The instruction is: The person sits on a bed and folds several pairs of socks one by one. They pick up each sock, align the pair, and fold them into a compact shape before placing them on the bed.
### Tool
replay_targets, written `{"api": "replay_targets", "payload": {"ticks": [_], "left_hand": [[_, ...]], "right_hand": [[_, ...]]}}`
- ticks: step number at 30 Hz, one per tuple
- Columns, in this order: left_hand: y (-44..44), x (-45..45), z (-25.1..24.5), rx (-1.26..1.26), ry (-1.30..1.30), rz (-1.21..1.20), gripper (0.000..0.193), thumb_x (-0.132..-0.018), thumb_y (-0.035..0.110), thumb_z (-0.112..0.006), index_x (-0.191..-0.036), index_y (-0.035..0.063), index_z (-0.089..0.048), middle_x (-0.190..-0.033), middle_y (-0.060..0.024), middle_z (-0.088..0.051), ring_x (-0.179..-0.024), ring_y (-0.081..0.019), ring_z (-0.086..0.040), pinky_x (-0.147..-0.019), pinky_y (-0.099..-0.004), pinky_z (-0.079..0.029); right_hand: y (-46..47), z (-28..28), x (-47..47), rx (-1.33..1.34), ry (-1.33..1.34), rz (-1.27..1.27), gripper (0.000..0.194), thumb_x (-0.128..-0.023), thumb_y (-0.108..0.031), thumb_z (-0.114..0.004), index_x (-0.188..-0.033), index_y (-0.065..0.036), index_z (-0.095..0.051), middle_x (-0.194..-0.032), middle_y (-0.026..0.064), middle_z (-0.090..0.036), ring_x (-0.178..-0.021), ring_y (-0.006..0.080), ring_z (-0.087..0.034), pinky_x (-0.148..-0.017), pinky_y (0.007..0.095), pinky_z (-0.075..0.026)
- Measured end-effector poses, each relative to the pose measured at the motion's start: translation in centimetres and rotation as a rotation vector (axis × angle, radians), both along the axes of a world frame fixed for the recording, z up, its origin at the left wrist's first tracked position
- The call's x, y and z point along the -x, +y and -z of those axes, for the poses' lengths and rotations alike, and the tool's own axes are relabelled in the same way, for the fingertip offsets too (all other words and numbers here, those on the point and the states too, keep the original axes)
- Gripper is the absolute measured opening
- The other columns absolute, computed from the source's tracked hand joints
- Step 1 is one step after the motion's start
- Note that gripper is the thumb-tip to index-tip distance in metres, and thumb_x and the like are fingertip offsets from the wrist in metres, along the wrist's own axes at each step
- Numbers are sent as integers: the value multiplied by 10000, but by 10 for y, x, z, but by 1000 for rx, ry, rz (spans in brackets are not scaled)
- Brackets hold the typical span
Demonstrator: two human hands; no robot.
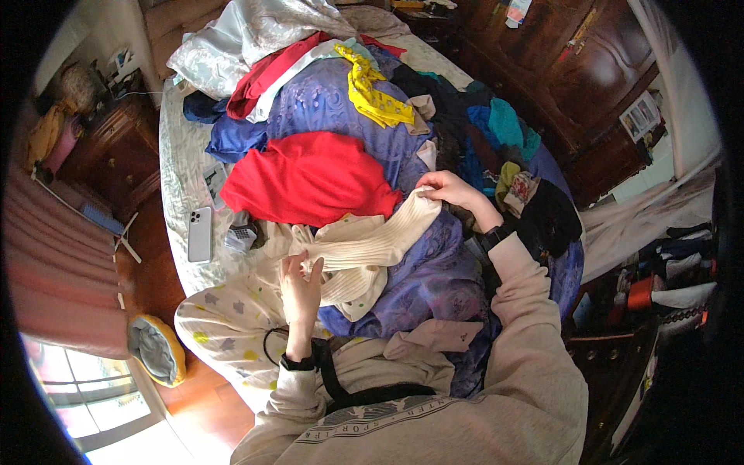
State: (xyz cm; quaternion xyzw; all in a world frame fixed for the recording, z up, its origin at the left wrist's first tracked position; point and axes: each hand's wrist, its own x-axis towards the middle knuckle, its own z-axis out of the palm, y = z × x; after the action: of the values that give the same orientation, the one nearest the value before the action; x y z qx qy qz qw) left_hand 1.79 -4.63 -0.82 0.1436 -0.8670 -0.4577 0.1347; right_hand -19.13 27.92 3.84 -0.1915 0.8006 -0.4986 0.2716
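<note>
A cream ribbed sock [372,239] is stretched sideways between my two hands. My right hand [450,189] pinches its toe end. At the other end, my left hand [301,285] has its thumb and fingers around the cuff. Under it lies a second cream ribbed sock [351,285], partly covered, on my lap. Just beyond the sock, a red garment [311,177] is spread over the purple-blue patterned bedding [430,285]. Closer to my body, a pale pinkish sock [436,337] rests across my legs.
A white smartphone [200,235] lies on the bed's left side. Further back are a yellow printed garment [375,93] and a shiny silver pillow [250,46]. Dark and teal clothes [505,125] pile up at right. A yellow pet bed [156,350] stands on the wooden floor.
</note>
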Motion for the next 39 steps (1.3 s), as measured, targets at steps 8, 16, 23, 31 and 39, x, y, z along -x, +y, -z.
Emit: {"api": "replay_targets", "payload": {"ticks": [8,16,23,31,39], "left_hand": [[10,0,1,87,97,-36,273,-847,235,-660,-890,-16,-564,-815,-89,-588,-776,-240,-559,-714,-340,-436],[0,-9,-22,-966,346,-37,151,-948,150,-537,-1050,44,-504,-705,64,-467,-632,-12,-362,-568,-178,-284],[-5,-14,-16,-624,79,120,311,-927,144,-564,-1182,41,-420,-615,25,-521,-534,-31,-393,-504,-205,-322],[-1,-16,-4,-591,92,190,305,-913,89,-566,-1171,33,-413,-810,-40,-635,-683,-51,-520,-613,-196,-401],[3,-21,-21,-513,111,178,462,-887,10,-568,-1305,50,-376,-713,29,-508,-624,-34,-424,-566,-184,-336]], "right_hand": [[26,16,9,205,-79,104,155,-896,-154,-611,-998,-39,-589,-899,-6,-619,-858,82,-565,-784,222,-434],[24,23,4,708,-373,321,314,-979,-314,-472,-1088,-31,-552,-1013,27,-593,-961,141,-567,-885,303,-440],[-7,22,-2,-88,43,170,253,-986,-281,-467,-998,-48,-567,-901,-29,-557,-858,69,-493,-821,226,-401],[-19,-4,-21,-191,581,501,428,-820,-354,-701,-1023,-19,-528,-800,73,-566,-702,149,-564,-653,293,-474],[-19,0,-28,-269,410,179,336,-799,-307,-710,-918,5,-667,-748,86,-652,-685,128,-597,-639,280,-472]]}}
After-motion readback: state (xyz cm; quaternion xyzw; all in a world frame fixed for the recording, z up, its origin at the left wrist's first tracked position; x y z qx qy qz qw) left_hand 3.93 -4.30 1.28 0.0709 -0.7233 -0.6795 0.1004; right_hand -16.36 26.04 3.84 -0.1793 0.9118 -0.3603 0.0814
